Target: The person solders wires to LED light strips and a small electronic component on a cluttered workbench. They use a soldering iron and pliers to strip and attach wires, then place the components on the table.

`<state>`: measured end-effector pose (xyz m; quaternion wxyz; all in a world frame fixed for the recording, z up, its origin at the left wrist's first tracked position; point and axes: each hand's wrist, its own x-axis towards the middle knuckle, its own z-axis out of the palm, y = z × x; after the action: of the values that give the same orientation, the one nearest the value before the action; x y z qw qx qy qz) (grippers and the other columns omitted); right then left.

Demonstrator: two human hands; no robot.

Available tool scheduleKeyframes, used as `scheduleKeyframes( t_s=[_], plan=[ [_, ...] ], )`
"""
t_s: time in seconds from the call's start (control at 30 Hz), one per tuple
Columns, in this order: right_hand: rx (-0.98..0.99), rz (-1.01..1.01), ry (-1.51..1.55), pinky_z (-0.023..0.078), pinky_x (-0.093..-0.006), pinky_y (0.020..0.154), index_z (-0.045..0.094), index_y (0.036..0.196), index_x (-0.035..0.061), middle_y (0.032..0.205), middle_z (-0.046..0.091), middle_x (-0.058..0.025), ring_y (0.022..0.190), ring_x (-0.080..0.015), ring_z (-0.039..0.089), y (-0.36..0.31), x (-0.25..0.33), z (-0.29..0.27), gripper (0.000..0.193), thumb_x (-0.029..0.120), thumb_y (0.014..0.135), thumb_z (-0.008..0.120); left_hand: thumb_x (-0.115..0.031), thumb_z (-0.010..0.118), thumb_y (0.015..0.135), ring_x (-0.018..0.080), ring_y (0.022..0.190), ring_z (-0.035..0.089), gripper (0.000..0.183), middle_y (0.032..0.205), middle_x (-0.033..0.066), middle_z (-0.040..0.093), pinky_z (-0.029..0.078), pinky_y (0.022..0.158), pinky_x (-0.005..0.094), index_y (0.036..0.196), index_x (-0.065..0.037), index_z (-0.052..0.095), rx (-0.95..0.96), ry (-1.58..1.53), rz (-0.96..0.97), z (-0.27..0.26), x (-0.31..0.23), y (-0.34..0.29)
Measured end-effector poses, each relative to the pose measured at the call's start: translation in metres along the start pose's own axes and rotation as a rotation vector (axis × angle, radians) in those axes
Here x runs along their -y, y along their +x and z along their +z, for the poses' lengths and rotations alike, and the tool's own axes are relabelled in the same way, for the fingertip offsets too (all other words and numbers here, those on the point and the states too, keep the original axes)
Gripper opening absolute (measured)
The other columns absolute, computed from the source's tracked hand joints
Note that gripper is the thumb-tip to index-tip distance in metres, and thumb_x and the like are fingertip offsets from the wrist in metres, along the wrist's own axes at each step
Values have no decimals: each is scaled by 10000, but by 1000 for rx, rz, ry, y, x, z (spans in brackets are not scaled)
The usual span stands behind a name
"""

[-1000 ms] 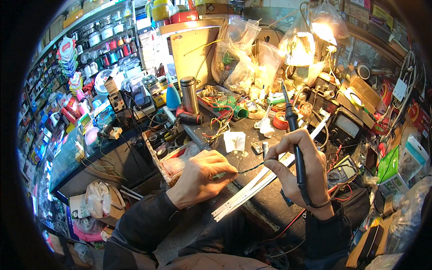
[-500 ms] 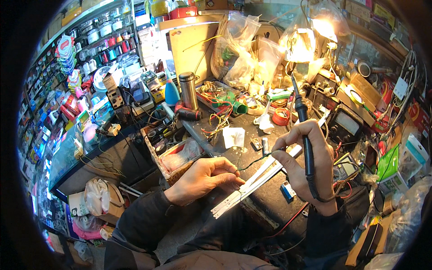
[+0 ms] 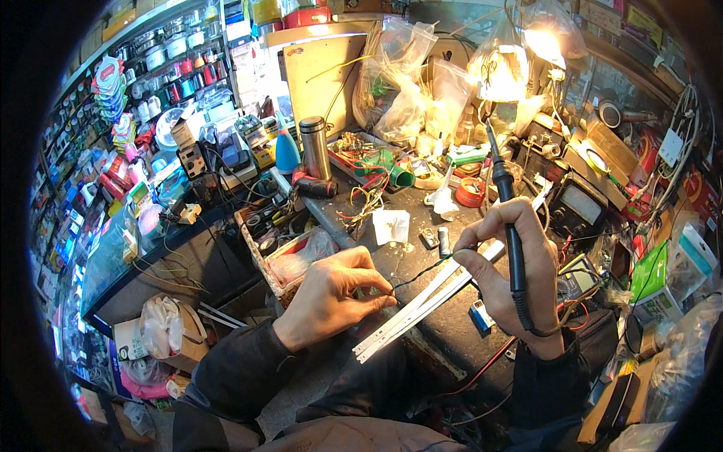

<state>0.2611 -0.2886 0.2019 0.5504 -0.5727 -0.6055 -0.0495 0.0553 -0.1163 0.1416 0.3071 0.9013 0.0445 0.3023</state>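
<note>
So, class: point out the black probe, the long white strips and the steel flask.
black probe (image 3: 513,248), head view, mid-shaft
long white strips (image 3: 422,309), head view, middle
steel flask (image 3: 315,148), head view, body

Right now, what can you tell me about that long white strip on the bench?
The long white strip is thin, flat and narrow, and looks like two pale strips lying side by side. It lies slanted across the dark workbench, its near end poking past the front edge. The left hand rests beside it, pinching a thin dark wire that crosses above it. The right hand, holding a black probe, hovers over its far part.
</note>
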Motion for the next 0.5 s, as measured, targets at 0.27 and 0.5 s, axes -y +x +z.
scheduleKeyframes(
  t_s=[0.27,0.5],
  plan=[
    [-7,-7,10,590,-342,801,602,1096,53,892,756,-84,852,-209,763,0,1,1,358,-54,849,838,-88,854,913,244,799,716,117,882,107,747,564,721,343,998,-37,791,-35,188,-4,0,-2,1],
    [38,60,-2,557,-337,944,529,1088,73,935,746,-83,940,-166,738,0,7,-1,394,-79,862,814,-120,648,1111,196,1027,772,215,1104,159,803,623,843,303,1217,58,704,160,-500,-530,-2,-2,1]
  ],
)
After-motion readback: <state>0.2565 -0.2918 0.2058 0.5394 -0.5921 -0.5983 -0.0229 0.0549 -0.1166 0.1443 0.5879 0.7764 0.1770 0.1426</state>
